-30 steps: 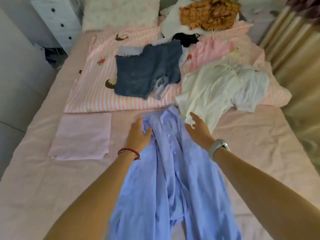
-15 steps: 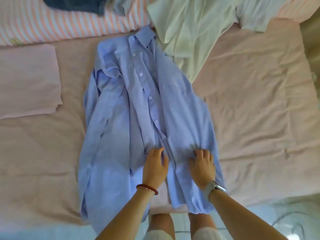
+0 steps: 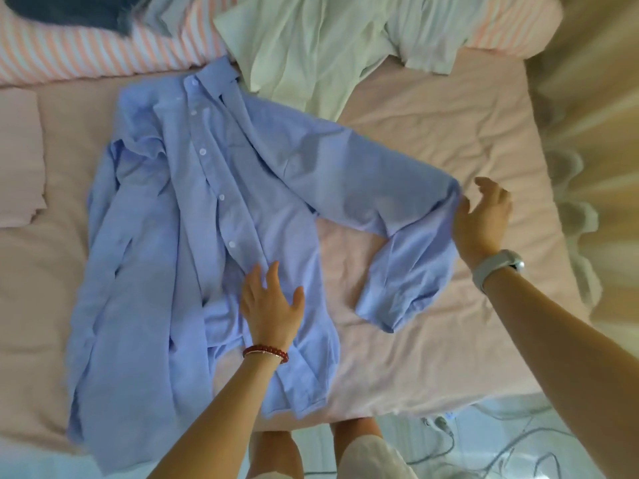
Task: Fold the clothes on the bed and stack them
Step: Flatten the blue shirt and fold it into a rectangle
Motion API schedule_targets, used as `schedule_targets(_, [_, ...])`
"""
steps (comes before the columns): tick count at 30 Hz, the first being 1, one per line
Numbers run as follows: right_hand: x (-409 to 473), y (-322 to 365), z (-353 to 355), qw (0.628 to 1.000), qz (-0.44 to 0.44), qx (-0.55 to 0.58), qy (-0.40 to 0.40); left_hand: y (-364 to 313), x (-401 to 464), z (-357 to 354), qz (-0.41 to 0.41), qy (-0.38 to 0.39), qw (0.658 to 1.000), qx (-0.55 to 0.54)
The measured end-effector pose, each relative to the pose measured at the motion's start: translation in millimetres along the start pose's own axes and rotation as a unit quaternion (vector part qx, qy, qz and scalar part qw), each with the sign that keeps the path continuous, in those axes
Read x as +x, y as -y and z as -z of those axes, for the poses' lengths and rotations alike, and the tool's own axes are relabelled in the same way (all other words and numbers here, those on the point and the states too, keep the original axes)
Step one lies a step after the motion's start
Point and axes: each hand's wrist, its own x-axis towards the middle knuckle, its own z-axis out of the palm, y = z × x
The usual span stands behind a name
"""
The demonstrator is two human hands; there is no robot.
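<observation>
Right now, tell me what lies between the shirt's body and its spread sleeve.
Head view: only bare pink sheet between the shirt body and the sleeve.

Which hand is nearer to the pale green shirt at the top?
Right. The right hand is at the blue sleeve's elbow, below-right of the pale green shirt; the left hand lies lower on the blue shirt's front.

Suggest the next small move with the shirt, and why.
Probably spread the other sleeve out flat. The left hand presses flat on the shirt front, and the right hand, open, is at the bend of the outstretched sleeve, but the sleeve on the person's left lies bunched against the body.
</observation>
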Motion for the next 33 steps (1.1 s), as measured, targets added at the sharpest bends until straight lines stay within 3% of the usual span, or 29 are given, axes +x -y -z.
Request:
schedule_targets(3, [-32, -1, -12, 0.988, 0.125, -0.082, 0.033, -5, -6, -7, 0.019, 0.005, 0.999, 0.048])
schedule_targets(5, [-75, -8, -28, 0.97, 0.197, -0.057, 0.13, -2, -10, -8, 0.094, 0.013, 0.995, 0.041])
schedule_targets(9, [-159, -20, -60, 0.926, 0.088, 0.001, 0.367, 22, -20, -10, 0.205, 0.006, 0.978, -0.041])
schedule_targets(12, [-189, -17, -78, 0.898, 0.014, 0.04, 0.438, 37, -22, 0, 0.244, 0.0, 0.951, -0.193])
schedule_targets(15, [-192, 0, -84, 0.87, -0.048, 0.103, 0.479, 51, -18, 20, 0.22, 0.07, 0.938, -0.259])
schedule_targets(17, [-185, 8, -83, 0.855, -0.072, 0.118, 0.5, 52, -19, 39, 0.182, 0.108, 0.925, -0.317])
schedule_targets(19, [-167, 19, -74, 0.856, -0.05, 0.13, 0.497, 45, -13, 61, 0.152, 0.088, 0.912, -0.371])
schedule_targets(22, [-130, 48, -53, 0.879, -0.076, 0.256, 0.395, 25, 16, 101, 0.127, 0.006, 0.862, -0.49])
schedule_targets(23, [-117, 59, -46, 0.854, -0.114, 0.346, 0.371, 18, 28, 112, 0.111, 0.0, 0.843, -0.526])
schedule_targets(24, [-104, 70, -41, 0.804, -0.16, 0.443, 0.362, 12, 38, 121, 0.1, -0.008, 0.83, -0.548])
schedule_targets(25, [-92, 78, -39, 0.758, -0.193, 0.514, 0.353, 8, 46, 124, 0.104, -0.026, 0.836, -0.539])
schedule_targets(26, [-84, 82, -41, 0.747, -0.2, 0.534, 0.343, 7, 51, 123, 0.117, -0.06, 0.859, -0.495])
schedule_targets(28, [-81, 79, -53, 0.81, -0.161, 0.456, 0.332, 11, 49, 114, 0.132, -0.152, 0.907, -0.37])
schedule_targets(30, [-97, 63, -68, 0.877, -0.114, 0.319, 0.34, 21, 29, 96, 0.113, -0.202, 0.925, -0.301])
schedule_targets(33, [-131, 35, -92, 0.892, -0.052, 0.203, 0.4, 45, -18, 54, 0.06, -0.179, 0.962, -0.199])
